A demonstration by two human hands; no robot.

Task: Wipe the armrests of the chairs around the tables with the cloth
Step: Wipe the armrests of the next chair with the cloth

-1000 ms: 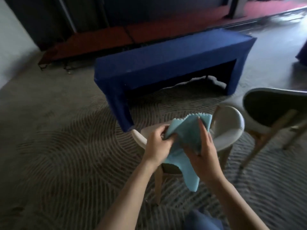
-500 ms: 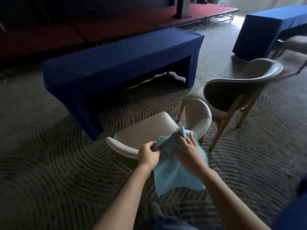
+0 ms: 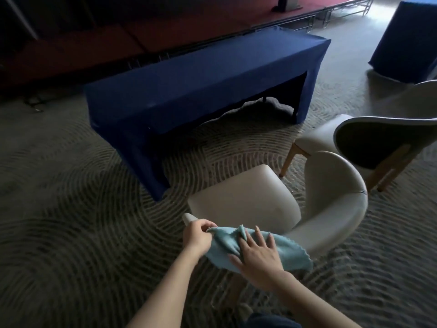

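Cloth (image 3: 290,253), light blue with a scalloped edge, is lying draped over the near curved armrest (image 3: 189,218) of a cream chair (image 3: 246,200), directly under both hands in the head view. The left hand (image 3: 197,237) is pinching the cloth's left edge, its fingers curled round the fabric just beside the bare tip of the armrest. The right hand (image 3: 257,254) is lying flat on top of the cloth with its fingers straight and spread, pressing the fabric onto the rim; a small fold of cloth is poking up between two of its fingers. The cloth is spreading out to the right of that hand and hanging a little over the near side of the rim.

Just beyond the hands, the chair's padded seat is facing a long table (image 3: 201,84) covered in a dark blue drape, and the chair's rim is curving away to the right of the grip. Farther to the right of the hands, a second chair (image 3: 378,138) with wooden legs is standing near the first. A patterned carpet (image 3: 71,209) is running under everything. Well beyond the grip, at the far right, another blue-draped table (image 3: 409,39) is showing, and a red stage (image 3: 142,31) is stretching behind the long table.
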